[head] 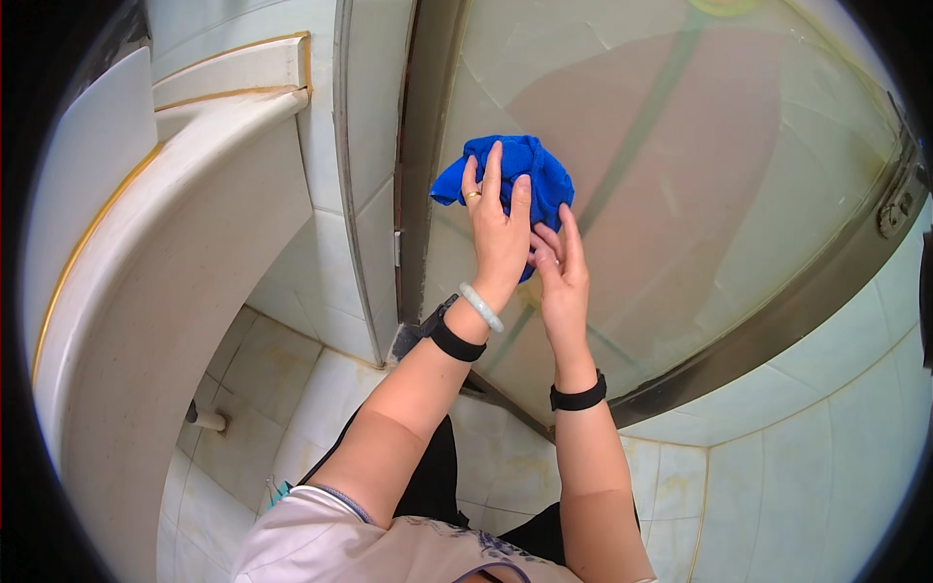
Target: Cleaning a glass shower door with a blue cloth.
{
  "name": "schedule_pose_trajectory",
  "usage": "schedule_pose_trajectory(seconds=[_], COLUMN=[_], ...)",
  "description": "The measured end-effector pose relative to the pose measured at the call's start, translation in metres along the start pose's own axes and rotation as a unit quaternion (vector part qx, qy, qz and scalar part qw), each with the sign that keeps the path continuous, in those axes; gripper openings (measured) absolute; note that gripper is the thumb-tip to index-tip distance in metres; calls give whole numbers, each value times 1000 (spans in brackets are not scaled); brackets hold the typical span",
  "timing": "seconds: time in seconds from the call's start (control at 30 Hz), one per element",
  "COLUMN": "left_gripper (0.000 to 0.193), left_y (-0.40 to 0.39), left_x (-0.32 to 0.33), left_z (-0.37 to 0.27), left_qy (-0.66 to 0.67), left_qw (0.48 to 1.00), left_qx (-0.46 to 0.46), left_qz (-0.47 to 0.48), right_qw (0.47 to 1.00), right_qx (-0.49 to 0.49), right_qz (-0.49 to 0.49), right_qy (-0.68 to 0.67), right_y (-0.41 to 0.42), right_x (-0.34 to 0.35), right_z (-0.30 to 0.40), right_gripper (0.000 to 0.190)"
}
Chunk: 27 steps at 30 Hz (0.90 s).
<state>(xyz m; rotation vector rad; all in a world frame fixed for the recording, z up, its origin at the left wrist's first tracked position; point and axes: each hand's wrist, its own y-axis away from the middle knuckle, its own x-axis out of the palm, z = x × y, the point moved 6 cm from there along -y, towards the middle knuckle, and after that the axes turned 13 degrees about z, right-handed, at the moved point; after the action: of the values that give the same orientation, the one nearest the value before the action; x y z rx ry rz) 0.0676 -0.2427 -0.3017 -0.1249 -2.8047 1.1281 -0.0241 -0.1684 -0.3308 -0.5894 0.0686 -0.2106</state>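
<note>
A bunched blue cloth (550, 175) is held up before a framed glass door panel (700, 189). My left hand (499, 211), with a ring on one finger and a pale bangle at the wrist, lies on the cloth with its fingers spread over the folds. My right hand (561, 262) is at the lower right edge of the cloth, its fingers curled in part around it. Part of the cloth is hidden behind both hands. Whether the cloth touches the glass cannot be told.
On the left stands a white basin counter (182, 197) with a curved front. A tiled wall edge (372, 182) adjoins the dark metal door frame (430, 146). A short pipe (210, 420) sticks out below the counter. A door fitting (895, 211) sits on the right frame. Pale tiles (503, 452) cover the floor.
</note>
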Motion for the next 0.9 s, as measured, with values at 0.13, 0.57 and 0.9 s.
schedule_pose_trajectory(seconds=[0.13, 0.57, 0.9], left_gripper=[40, 44, 38], left_y=[6, 103, 78], left_x=[1, -5, 16], left_z=[14, 96, 36], left_qy=[-22, -68, -51], left_qw=[1000, 990, 991], left_qx=[4, -118, -62], left_qz=[2, 25, 104], right_qw=[999, 992, 995], right_qx=[9, 110, 53], right_qz=[9, 3, -60], right_qy=[52, 70, 64], right_y=[0, 71, 55], right_x=[-2, -8, -27], right_z=[-4, -103, -48], right_gripper=[51, 47, 48])
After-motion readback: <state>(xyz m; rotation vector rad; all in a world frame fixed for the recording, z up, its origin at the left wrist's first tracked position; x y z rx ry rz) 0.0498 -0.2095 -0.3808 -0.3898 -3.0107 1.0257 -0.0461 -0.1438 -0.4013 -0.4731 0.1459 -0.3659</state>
